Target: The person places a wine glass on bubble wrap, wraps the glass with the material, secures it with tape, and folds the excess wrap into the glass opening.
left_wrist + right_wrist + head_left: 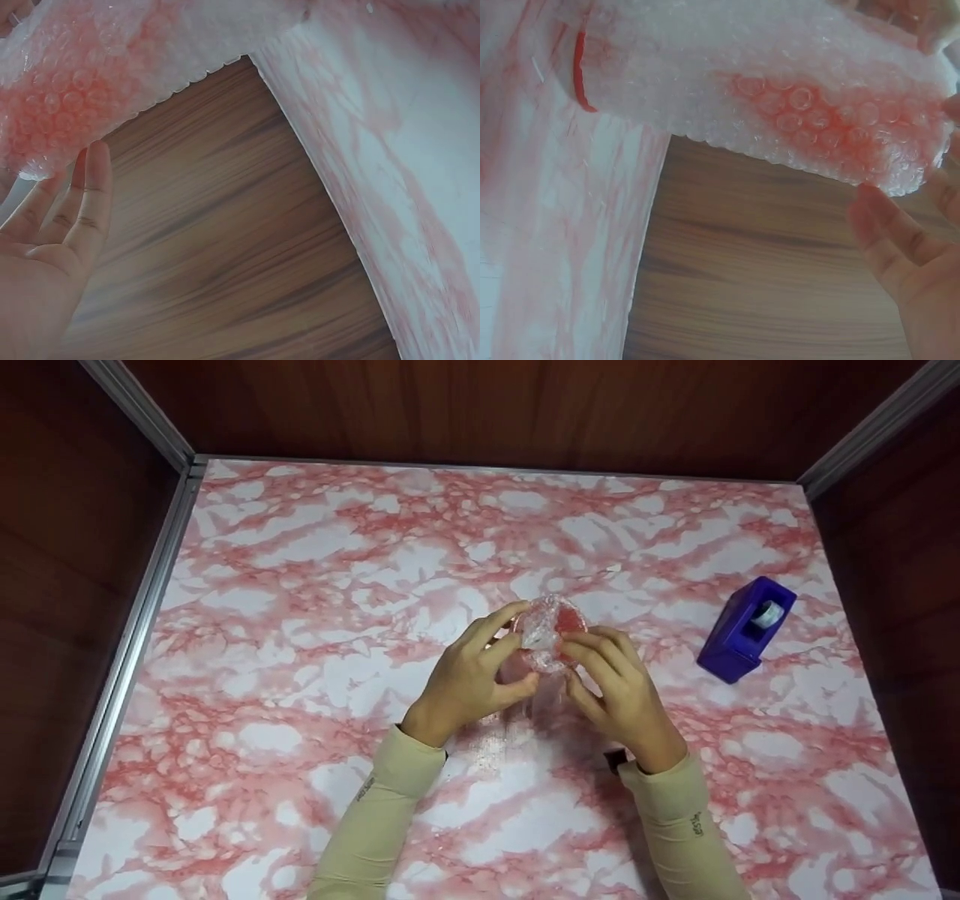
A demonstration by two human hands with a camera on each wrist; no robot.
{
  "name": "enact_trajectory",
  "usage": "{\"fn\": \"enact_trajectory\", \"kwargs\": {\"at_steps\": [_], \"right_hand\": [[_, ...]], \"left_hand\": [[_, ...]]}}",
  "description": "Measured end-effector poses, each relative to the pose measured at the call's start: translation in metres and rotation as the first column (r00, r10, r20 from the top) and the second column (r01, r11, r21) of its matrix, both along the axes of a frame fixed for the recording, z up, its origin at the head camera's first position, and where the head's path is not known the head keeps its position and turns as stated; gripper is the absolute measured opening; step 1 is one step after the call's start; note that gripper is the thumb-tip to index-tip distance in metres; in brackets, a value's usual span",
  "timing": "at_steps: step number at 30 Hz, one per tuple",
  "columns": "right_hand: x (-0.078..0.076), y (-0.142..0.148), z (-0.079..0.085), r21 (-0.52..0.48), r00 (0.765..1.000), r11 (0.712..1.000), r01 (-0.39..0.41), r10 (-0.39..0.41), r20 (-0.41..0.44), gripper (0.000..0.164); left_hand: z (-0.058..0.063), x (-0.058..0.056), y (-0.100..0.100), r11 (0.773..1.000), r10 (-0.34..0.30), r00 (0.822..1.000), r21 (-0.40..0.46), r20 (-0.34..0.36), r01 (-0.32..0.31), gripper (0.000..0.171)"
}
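Observation:
A round bundle of clear bubble wrap (544, 630) stands upright at the middle of the table, with red showing through at its top. Seen from the side in the right wrist view, the bubble wrap (652, 82) forms a long tube with a thin red band near its lower end. What it encloses is hidden. My left hand (472, 671) holds the top rim from the left, thumb at the near side. From the right, my right hand (619, 686) pinches the wrap's top edge, fingertips over the end and thumb below. Both hands' fingers touch the rim in the wrist views.
To the right on the table lies a purple tape dispenser (739, 634) with a roll of tape (766, 615) in it. The red-and-white marbled tabletop (315, 607) is bordered by dark wooden panels (495, 412) and metal rails (142, 630).

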State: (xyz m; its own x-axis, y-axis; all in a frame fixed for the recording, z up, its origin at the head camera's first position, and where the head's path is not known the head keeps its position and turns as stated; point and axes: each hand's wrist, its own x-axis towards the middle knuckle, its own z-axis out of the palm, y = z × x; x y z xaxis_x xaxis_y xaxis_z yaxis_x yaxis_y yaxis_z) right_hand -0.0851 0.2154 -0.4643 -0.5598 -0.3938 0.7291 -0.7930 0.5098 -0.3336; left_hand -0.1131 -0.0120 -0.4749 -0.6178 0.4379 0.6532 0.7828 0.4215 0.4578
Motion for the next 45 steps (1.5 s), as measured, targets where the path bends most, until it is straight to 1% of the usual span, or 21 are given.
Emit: {"fn": "enact_trajectory", "kwargs": {"at_steps": [3, 5, 7, 10, 12, 14, 18, 21, 23, 25, 27, 30, 32, 36, 38, 40, 42, 45], "right_hand": [[0.000, -0.001, 0.001, 0.033, 1.000, 0.999, 0.001, -0.001, 0.000, 0.027], [0.000, -0.003, 0.001, 0.052, 1.000, 0.999, 0.005, -0.005, 0.008, 0.027], [-0.001, -0.004, 0.001, 0.074, 1.000, 0.997, 0.010, -0.012, 0.025, 0.027], [-0.002, -0.005, 0.002, 0.103, 0.998, 0.994, 0.022, -0.029, 0.062, 0.027], [-0.002, -0.004, 0.003, 0.111, 0.996, 0.993, 0.031, -0.040, 0.081, 0.027], [-0.002, -0.004, 0.004, 0.105, 0.996, 0.994, 0.035, -0.044, 0.084, 0.026], [0.000, -0.005, 0.004, 0.045, 0.998, 0.998, 0.037, -0.039, 0.052, 0.026], [0.000, -0.005, 0.005, 0.016, 0.999, 0.999, 0.041, -0.041, 0.021, 0.031], [0.000, -0.004, 0.006, 0.043, 0.999, 0.998, 0.047, -0.047, 0.017, 0.035], [-0.001, -0.003, 0.008, 0.100, 0.998, 0.993, 0.054, -0.058, 0.033, 0.039], [-0.001, -0.003, 0.009, 0.172, 0.995, 0.983, 0.064, -0.077, 0.067, 0.041], [-0.002, -0.002, 0.015, 0.285, 0.983, 0.955, 0.078, -0.121, 0.135, 0.045], [-0.003, -0.003, 0.020, 0.344, 0.974, 0.936, 0.077, -0.144, 0.176, 0.047], [-0.005, -0.005, 0.029, 0.439, 0.953, 0.896, 0.067, -0.187, 0.237, 0.049], [-0.005, -0.007, 0.033, 0.473, 0.946, 0.879, 0.062, -0.203, 0.252, 0.049], [-0.005, -0.009, 0.035, 0.498, 0.939, 0.865, 0.058, -0.217, 0.268, 0.049], [-0.005, -0.009, 0.035, 0.511, 0.931, 0.858, 0.056, -0.229, 0.283, 0.050], [-0.003, -0.010, 0.033, 0.516, 0.920, 0.855, 0.053, -0.243, 0.308, 0.054]], "left_hand": [[-0.001, 0.000, -0.001, 1.000, 0.001, 1.000, 0.006, -0.003, -0.001, 0.025], [-0.003, 0.001, -0.001, 1.000, -0.003, 1.000, 0.015, -0.007, 0.003, 0.026], [-0.004, 0.001, -0.001, 0.999, -0.017, 1.000, 0.031, -0.003, 0.017, 0.030], [-0.004, 0.001, 0.000, 0.999, -0.024, 1.000, 0.033, 0.009, 0.024, 0.042], [-0.003, 0.001, 0.001, 1.000, -0.016, 1.000, 0.007, 0.019, 0.016, 0.046], [-0.003, 0.001, 0.003, 0.999, 0.005, 1.000, -0.037, 0.020, -0.004, 0.045], [0.001, 0.003, 0.006, 0.995, 0.038, 0.999, -0.094, 0.013, -0.037, 0.042], [0.005, 0.003, 0.007, 0.991, 0.056, 0.998, -0.123, 0.006, -0.055, 0.040], [0.009, 0.003, 0.007, 0.988, 0.064, 0.998, -0.139, 0.003, -0.063, 0.040], [0.010, 0.003, 0.007, 0.986, 0.068, 0.998, -0.156, 0.003, -0.067, 0.040], [0.011, 0.003, 0.006, 0.986, 0.068, 0.998, -0.154, 0.010, -0.066, 0.041], [0.010, 0.003, 0.006, 0.989, 0.058, 0.998, -0.141, 0.018, -0.055, 0.040], [0.010, 0.003, 0.006, 0.990, 0.054, 0.998, -0.133, 0.019, -0.051, 0.039], [0.014, 0.003, 0.007, 0.985, 0.058, 0.998, -0.165, 0.014, -0.054, 0.037], [0.018, 0.003, 0.007, 0.977, 0.071, 0.997, -0.204, 0.030, -0.063, 0.037], [0.024, 0.005, 0.007, 0.964, 0.086, 0.994, -0.257, 0.067, -0.066, 0.036], [0.030, 0.006, 0.008, 0.947, 0.105, 0.987, -0.315, 0.122, -0.061, 0.034], [0.038, 0.008, 0.009, 0.917, 0.142, 0.972, -0.394, 0.189, -0.057, 0.031]]}}
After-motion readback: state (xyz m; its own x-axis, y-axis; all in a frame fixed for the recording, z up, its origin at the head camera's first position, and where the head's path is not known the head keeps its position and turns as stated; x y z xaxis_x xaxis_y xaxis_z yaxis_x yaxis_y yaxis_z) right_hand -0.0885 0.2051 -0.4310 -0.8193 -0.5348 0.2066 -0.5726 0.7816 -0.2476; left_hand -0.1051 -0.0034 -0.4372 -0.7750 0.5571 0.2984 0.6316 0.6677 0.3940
